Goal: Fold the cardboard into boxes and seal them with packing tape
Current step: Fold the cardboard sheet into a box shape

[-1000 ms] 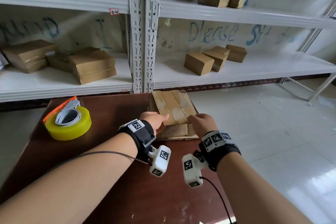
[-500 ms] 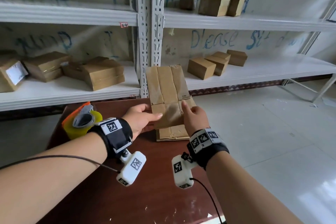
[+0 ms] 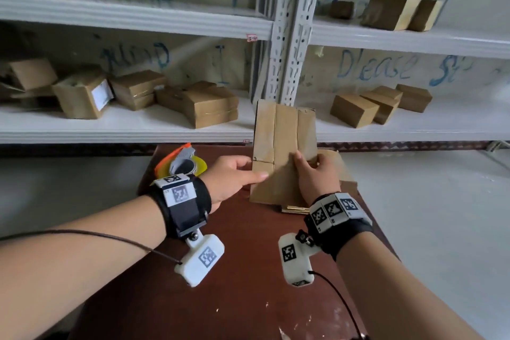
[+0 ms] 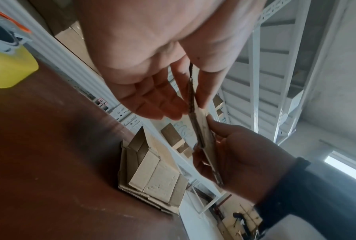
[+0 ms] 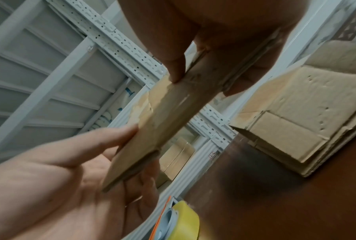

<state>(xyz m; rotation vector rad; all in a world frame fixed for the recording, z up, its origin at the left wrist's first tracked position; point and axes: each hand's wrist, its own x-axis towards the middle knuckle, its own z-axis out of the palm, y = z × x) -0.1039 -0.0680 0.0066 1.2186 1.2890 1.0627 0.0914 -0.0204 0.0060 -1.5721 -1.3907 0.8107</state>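
Note:
A flat, unfolded cardboard blank (image 3: 281,146) is held upright above the brown table (image 3: 226,284). My left hand (image 3: 234,174) pinches its left edge, thumb in front and straight fingers behind (image 4: 152,104). My right hand (image 3: 314,171) pinches the right side, thumb on the front face (image 5: 173,65). The blank (image 5: 162,113) shows edge-on in the wrist views. A stack of flat cardboard blanks (image 3: 331,163) lies on the table behind it. A yellow packing tape roll in an orange and grey dispenser (image 3: 185,163) sits at the table's far left.
White metal shelving (image 3: 284,36) stands just behind the table, its shelves bearing several sealed brown boxes (image 3: 209,105). Pale tiled floor (image 3: 441,215) lies to the right of the table's edge.
Both hands lifted the top blank off the stack and tipped it upright. The view has moved closer and turned left.

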